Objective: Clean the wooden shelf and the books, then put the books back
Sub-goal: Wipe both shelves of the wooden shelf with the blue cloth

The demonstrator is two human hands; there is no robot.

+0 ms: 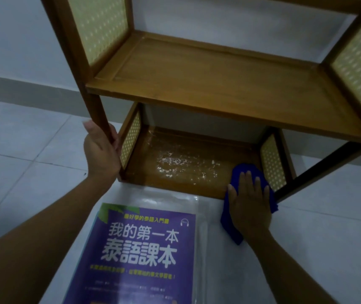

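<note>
We wipe the brown wooden shelf [208, 84].
Flat right hand [250, 207] presses blue cloth [230, 229], 4 o'clock; left hand [100, 150] grips post [97, 110]; white residue [175, 163], purple book [142, 249] remain.

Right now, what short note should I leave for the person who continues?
Left hand grips the shelf by its front left post. Right hand presses flat on the blue cloth at the bottom board's front right. White dust lies mid-board. The purple book lies on the floor in front.
Done: boards in view hold no books.
Left: wipe the dust, clean the book, put it back.
</note>
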